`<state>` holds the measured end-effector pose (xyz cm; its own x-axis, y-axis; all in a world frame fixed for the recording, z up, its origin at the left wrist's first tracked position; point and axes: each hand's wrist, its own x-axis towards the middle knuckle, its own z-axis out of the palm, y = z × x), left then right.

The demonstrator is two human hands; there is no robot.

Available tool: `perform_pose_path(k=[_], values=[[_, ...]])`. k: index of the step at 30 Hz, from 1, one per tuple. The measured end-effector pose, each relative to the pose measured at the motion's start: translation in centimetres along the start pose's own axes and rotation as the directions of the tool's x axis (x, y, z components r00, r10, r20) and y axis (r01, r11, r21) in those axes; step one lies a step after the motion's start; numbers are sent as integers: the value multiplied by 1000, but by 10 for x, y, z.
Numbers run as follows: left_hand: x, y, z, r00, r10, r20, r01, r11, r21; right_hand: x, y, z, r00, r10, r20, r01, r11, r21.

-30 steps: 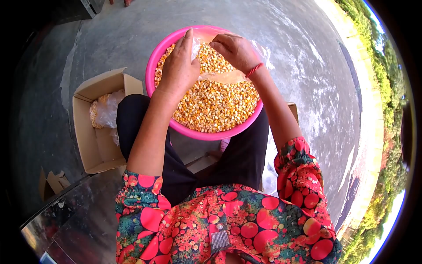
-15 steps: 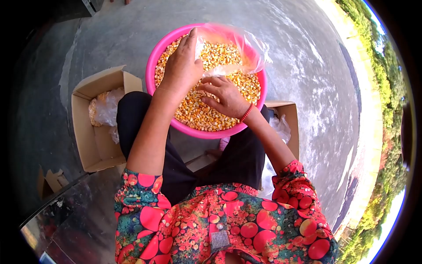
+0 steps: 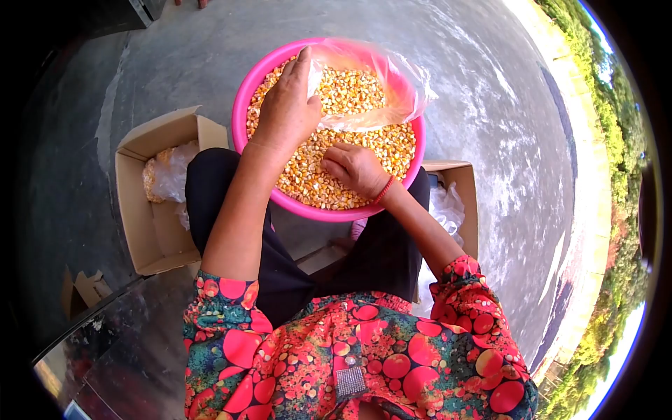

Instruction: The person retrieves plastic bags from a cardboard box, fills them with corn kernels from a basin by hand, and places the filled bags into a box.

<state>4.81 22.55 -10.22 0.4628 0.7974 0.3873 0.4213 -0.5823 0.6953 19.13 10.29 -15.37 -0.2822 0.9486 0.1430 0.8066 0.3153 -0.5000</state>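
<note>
A pink basin (image 3: 241, 115) full of yellow corn kernels (image 3: 315, 182) rests at my knees. My left hand (image 3: 288, 105) is at the basin's left side, closed on the edge of a clear plastic bag (image 3: 406, 84). The bag lies with its mouth open over the back of the corn, and kernels show within its outline. Nearer to me, my right hand (image 3: 353, 168) has its fingers curled together at the surface of the corn; whatever is in them is hidden.
On the left stands an open cardboard box (image 3: 164, 241) with bagged kernels. Another cardboard box (image 3: 470, 217) with clear plastic bags (image 3: 446, 206) is at my right knee. Torn cardboard (image 3: 91, 288) lies at the lower left.
My right hand has moved from the bag's far side toward me, down to the corn, and its fingers have curled. The bag's mouth has spread wider. My left hand has hardly moved.
</note>
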Motion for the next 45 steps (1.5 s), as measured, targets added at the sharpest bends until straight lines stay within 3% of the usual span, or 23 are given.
perform_pose_path(k=[2, 5, 7, 9, 11, 13, 15, 17, 19, 21, 22, 24, 27, 28, 29, 30, 31, 33, 34, 35, 37, 40, 45], values=[[0, -1, 0, 1000, -1, 2, 1, 1000, -10, 1, 2, -2, 997, 19, -77, -16, 999, 51], [0, 3, 0, 1000, 0, 0, 0, 1000, -5, 5, 4, -4, 962, 197, -191, -142, 953, 267], [0, 3, 0, 1000, 2, -1, -2, 1000, -5, 6, 6, -4, 909, 407, -88, -305, 795, 525], [0, 3, 0, 1000, 2, -3, -2, 1000, -5, 6, 1, -13, 903, 429, 7, -336, 695, 635], [0, 3, -2, 1000, -10, 7, 10, 1000, -15, 9, -24, -43, 857, 383, 345, -441, 198, 875], [-1, 0, -1, 1000, 0, 3, 0, 1000, -24, 15, -38, -64, 876, 342, 340, -424, 212, 880], [-1, 2, -1, 1000, 13, -2, -14, 999, -33, 27, -40, -83, 939, 291, 181, -251, 225, 942], [-1, 5, -2, 1000, 11, 1, -11, 999, -32, 43, -33, -94, 940, 341, -32, -105, 376, 921], [-1, 6, -2, 1000, -2, 8, 2, 1000, -26, 59, -17, -103, 911, 383, -151, -24, 416, 909], [-1, 5, -3, 1000, -18, 14, 18, 1000, -19, 71, 8, -105, 859, 422, -290, -34, 612, 790], [-1, 3, -2, 1000, -23, 16, 24, 999, -21, 73, 19, -104, 860, 420, -289, -34, 613, 789], [-1, 2, -4, 999, -32, 15, 33, 999, -23, 77, 29, -104, 824, 395, -407, -56, 771, 634], [-2, 1, -4, 1000, -18, 13, 19, 999, -38, 63, 23, -106, 825, 363, -434, -111, 856, 505], [-1, 1, -3, 1000, -9, 6, 10, 999, -31, 57, 19, -103, 858, 330, -394, -51, 818, 573], [-1, 1, -2, 1000, 1, 0, -1, 1000, -24, 47, 10, -99, 904, 333, -266, -68, 729, 682], [-1, 4, -2, 1000, 2, 2, -2, 1000, -27, 36, 0, -93, 938, 316, -141, -152, 742, 653], [-1, 7, -3, 1000, -14, 10, 14, 1000, -19, 27, -8, -85, 954, 299, -13, -229, 756, 613], [-2, 8, -4, 999, -29, 18, 29, 1000, -9, 13, -18, -68, 988, 139, 67, -152, 949, 277], [-2, 8, -4, 999, -22, 25, 22, 1000, -11, 11, -9, -50, 991, -104, -80, 116, 979, 169], [-2, 8, -4, 999, -14, 32, 15, 1000, -14, 2, 0, -47, 997, -73, 27, 71, 995, 74], [-3, 6, -2, 999, -23, 30, 24, 1000, -9, -11, 12, -32, 987, 17, -161, -45, 985, -169], [-2, 2, 0, 1000, -22, 20, 22, 1000, -7, -18, 28, -16, 936, 120, -331, -216, 939, -268], [-1, 9, 0, 999, -37, 40, 36, 999, 3, -10, 6, 2, 951, 180, -250, -200, 978, -55]])
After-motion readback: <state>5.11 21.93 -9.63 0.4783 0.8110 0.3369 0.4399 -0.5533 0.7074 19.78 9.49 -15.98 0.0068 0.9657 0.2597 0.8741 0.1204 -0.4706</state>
